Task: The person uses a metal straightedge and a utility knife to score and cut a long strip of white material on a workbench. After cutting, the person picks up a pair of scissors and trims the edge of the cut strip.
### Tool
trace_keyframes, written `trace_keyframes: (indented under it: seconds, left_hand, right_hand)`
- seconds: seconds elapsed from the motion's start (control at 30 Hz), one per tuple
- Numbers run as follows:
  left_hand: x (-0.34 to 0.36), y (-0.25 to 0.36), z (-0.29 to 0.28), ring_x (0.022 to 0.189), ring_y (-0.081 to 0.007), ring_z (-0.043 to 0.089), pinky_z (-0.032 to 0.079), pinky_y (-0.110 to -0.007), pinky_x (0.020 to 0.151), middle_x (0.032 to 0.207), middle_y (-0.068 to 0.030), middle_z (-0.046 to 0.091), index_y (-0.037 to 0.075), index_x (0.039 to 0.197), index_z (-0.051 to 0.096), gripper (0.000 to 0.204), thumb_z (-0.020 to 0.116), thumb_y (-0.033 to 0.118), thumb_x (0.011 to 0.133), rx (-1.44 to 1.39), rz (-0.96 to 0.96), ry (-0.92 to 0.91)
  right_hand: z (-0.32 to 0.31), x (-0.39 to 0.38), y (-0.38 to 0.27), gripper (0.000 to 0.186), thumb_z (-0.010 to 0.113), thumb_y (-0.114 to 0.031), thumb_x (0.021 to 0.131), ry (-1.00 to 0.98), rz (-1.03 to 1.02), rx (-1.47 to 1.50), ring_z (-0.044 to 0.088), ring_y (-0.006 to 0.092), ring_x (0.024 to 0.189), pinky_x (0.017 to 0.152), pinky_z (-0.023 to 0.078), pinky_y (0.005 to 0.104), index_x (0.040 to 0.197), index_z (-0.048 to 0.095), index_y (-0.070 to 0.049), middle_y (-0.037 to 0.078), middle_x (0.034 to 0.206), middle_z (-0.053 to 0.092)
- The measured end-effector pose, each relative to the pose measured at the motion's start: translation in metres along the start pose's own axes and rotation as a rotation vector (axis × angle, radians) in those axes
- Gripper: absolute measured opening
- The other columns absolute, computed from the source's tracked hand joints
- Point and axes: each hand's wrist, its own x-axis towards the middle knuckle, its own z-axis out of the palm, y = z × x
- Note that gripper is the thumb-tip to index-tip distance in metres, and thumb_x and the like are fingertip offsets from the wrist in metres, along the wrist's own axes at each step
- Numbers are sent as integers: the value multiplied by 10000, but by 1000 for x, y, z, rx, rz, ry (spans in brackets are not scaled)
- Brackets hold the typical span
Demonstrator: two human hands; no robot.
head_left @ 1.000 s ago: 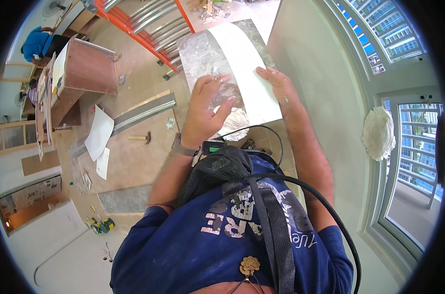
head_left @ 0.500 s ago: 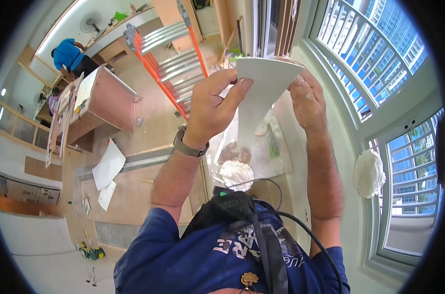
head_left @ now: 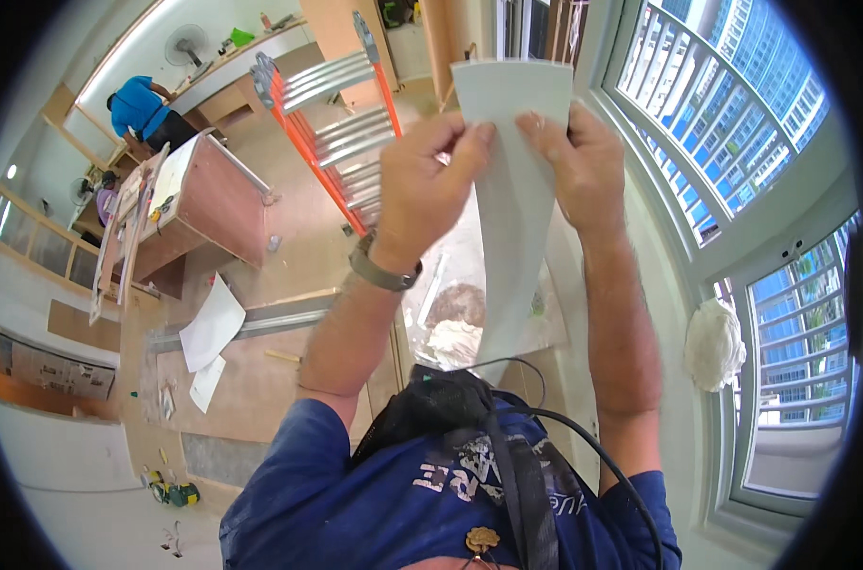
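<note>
A long white flexible strip [head_left: 515, 204] is held up in front of my chest, its wide end at the top and its lower part curving down toward my body. My left hand [head_left: 430, 185] pinches its left edge with thumb on the near face. On the opposite edge my right hand [head_left: 585, 171] grips it the same way, with fingers behind and hidden. Below the strip, a white crumpled mass [head_left: 453, 342] lies on a pale sheet, next to a brown stain.
An orange stepladder [head_left: 332, 142] stands ahead to the left. Beyond it are a wooden cabinet [head_left: 208, 204] and a person in blue [head_left: 142, 114] bending over. White sheets [head_left: 213, 323] and a green power tool [head_left: 177, 492] lie on the left floor. Barred windows [head_left: 726, 114] line the right.
The strip has risen and turned to face me more squarely, with more of its length showing. My right hand has moved up and inward, its thumb now on the near face.
</note>
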Motion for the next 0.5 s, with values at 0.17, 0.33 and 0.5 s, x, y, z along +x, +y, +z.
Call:
trace_keyframes:
  seconds: [0.17,0.33,0.5]
  left_hand:
    - [3,18,-27,666,-101,540,447,-242,625,717,-33,590,-4,844,617,228,583,217,885,15,-17,97]
    - [-45,-6,-62,758,-140,586,495,-290,712,849,-70,608,9,955,588,350,503,348,925,-763,-537,-93]
    - [-120,-48,-78,819,-126,616,521,-271,720,937,-76,620,9,1052,538,265,509,236,917,-848,-1133,32]
  right_hand:
    - [2,24,-33,160,645,-79,820,-219,-317,-80,616,112,706,620,495,240,973,671,-38,77,876,676]
    - [27,-3,-4,190,688,-148,753,-290,-385,127,597,171,690,634,479,277,943,683,-154,29,838,652]
    - [46,-96,50,231,681,-86,718,-591,-239,-81,538,202,1041,915,410,371,940,684,-153,2,1039,627]
